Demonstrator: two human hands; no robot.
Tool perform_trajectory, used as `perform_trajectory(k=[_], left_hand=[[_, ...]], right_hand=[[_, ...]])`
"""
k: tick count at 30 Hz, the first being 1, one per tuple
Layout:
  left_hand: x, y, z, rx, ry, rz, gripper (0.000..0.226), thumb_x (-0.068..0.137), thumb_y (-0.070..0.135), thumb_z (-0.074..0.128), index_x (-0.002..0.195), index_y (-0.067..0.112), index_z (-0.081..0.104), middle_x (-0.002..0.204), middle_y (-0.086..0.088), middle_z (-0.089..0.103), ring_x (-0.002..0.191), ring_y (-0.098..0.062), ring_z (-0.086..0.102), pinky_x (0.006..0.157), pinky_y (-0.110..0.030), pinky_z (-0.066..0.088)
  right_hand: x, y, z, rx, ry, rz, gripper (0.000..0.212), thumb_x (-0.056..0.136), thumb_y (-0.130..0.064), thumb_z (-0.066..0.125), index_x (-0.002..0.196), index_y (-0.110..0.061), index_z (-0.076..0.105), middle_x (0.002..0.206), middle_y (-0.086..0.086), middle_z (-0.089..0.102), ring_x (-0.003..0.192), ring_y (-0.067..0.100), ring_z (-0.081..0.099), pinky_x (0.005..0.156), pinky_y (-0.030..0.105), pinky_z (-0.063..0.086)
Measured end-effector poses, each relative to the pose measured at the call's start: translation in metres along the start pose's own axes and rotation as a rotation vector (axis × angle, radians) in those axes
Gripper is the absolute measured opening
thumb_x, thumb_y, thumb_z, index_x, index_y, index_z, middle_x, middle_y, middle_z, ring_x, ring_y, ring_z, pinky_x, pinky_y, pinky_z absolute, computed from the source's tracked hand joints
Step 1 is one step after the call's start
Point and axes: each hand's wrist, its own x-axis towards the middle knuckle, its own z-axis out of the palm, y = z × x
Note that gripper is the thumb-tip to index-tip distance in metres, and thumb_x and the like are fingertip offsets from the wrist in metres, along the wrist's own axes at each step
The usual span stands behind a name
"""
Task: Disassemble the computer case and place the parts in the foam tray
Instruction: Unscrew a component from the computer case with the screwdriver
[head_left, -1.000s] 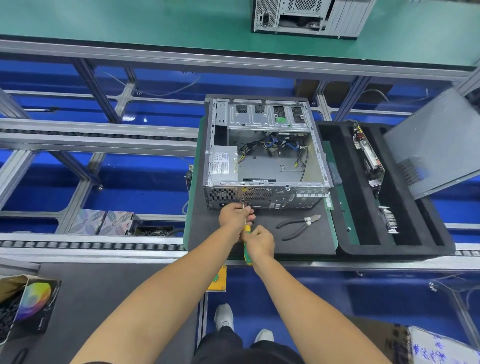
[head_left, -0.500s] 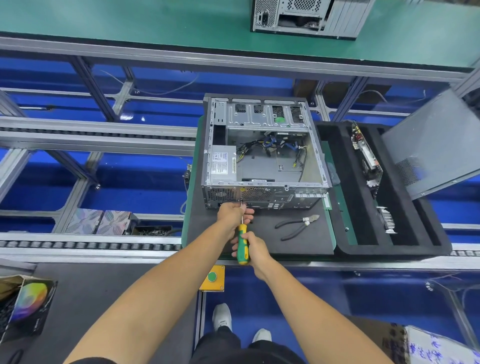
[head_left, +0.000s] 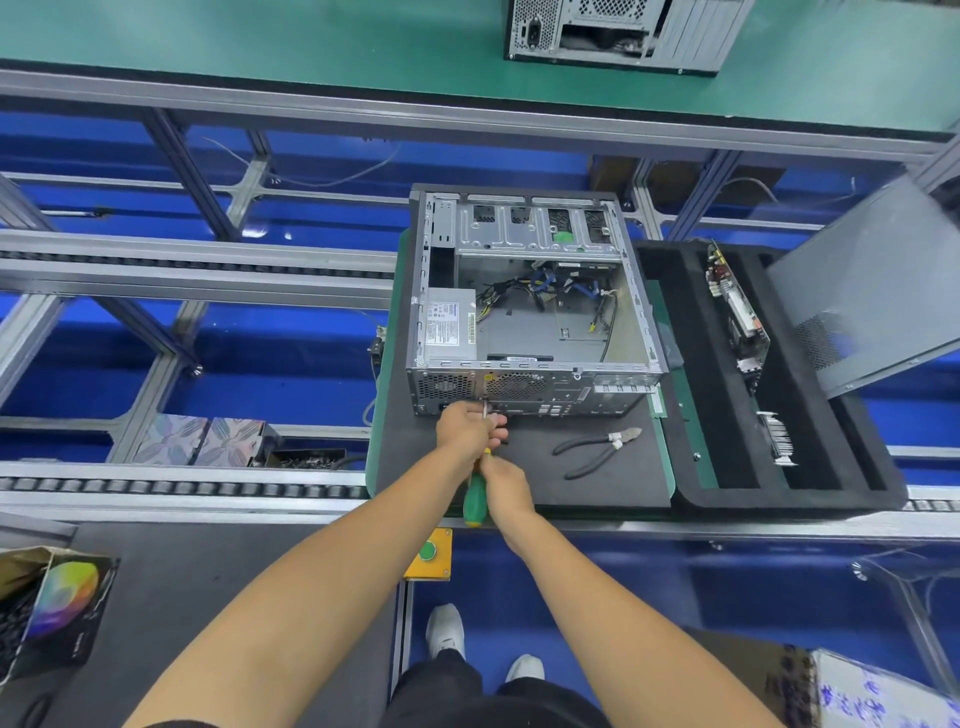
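The computer case (head_left: 535, 306) lies open-side up on a dark mat (head_left: 519, 483) near the centre of the view, its rear panel facing the person. A grey power supply (head_left: 449, 325) sits in the case at 9 o'clock, with loose cables (head_left: 550, 293) toward 1 o'clock. The left hand (head_left: 467, 431) is at the bottom edge of the rear panel, fingers curled round the metal shaft of a screwdriver (head_left: 475, 499) near its tip. The right hand (head_left: 506, 488), just behind at 6 o'clock, grips the green handle. Black pliers (head_left: 597, 447) lie on the mat at 3 o'clock from the hands. The black foam tray (head_left: 691, 499) lies just beside the mat at 3 o'clock from the case, with a circuit board (head_left: 735, 317) standing on edge in 1 slot. A grey side panel (head_left: 872, 291) leans at the tray's far edge.
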Motion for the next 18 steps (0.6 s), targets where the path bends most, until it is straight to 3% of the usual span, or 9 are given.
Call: perform_trajectory(k=[2, 7, 11, 15, 18], left_hand=[[0.001, 0.001, -0.001, 0.012, -0.012, -0.018, 0.022, 0.101, 0.0, 0.059, 0.122, -0.001, 0.054, 0.104, -0.014, 0.077, 0.059, -0.01, 0.065, 0.051, -0.021, 0.052], [-0.002, 0.002, 0.003, -0.086, -0.055, -0.058, 0.02, 0.104, 0.0, 0.052, 0.121, -0.01, 0.058, 0.1, -0.016, 0.075, 0.062, -0.013, 0.062, 0.054, -0.02, 0.049], [-0.005, 0.003, -0.001, -0.219, -0.136, -0.088, 0.014, 0.106, 0.003, 0.051, 0.116, -0.006, 0.056, 0.093, -0.013, 0.073, 0.057, -0.008, 0.065, 0.05, -0.017, 0.051], [-0.006, 0.002, 0.0, -0.312, -0.157, -0.096, 0.019, 0.109, 0.004, 0.044, 0.122, -0.007, 0.052, 0.119, -0.027, 0.068, 0.065, -0.014, 0.072, 0.058, -0.02, 0.058], [-0.01, 0.003, 0.002, -0.287, -0.155, -0.08, 0.031, 0.111, 0.006, 0.039, 0.134, -0.013, 0.049, 0.13, -0.031, 0.063, 0.065, -0.014, 0.073, 0.057, -0.02, 0.056]], right_hand=[[-0.001, 0.0, 0.0, 0.191, -0.093, 0.137, 0.032, 0.101, -0.032, 0.046, 0.1, -0.01, 0.069, 0.087, 0.008, 0.074, 0.079, 0.02, 0.066, 0.075, 0.037, 0.054], [-0.002, 0.004, -0.005, 0.42, -0.228, 0.241, 0.029, 0.103, -0.025, 0.042, 0.095, -0.007, 0.063, 0.071, 0.01, 0.072, 0.059, 0.02, 0.065, 0.059, 0.029, 0.052], [0.003, 0.003, -0.011, 0.238, -0.166, 0.153, 0.021, 0.097, -0.024, 0.054, 0.096, -0.008, 0.068, 0.075, 0.009, 0.074, 0.063, 0.018, 0.066, 0.066, 0.03, 0.052], [0.007, 0.001, -0.009, -0.043, 0.033, -0.02, 0.023, 0.089, -0.028, 0.064, 0.073, -0.014, 0.071, 0.073, 0.008, 0.071, 0.066, 0.018, 0.06, 0.064, 0.032, 0.043], [0.004, 0.0, -0.006, -0.374, 0.18, -0.09, 0.036, 0.086, -0.044, 0.062, 0.06, -0.019, 0.058, 0.06, -0.004, 0.06, 0.062, 0.018, 0.056, 0.056, 0.031, 0.034]])
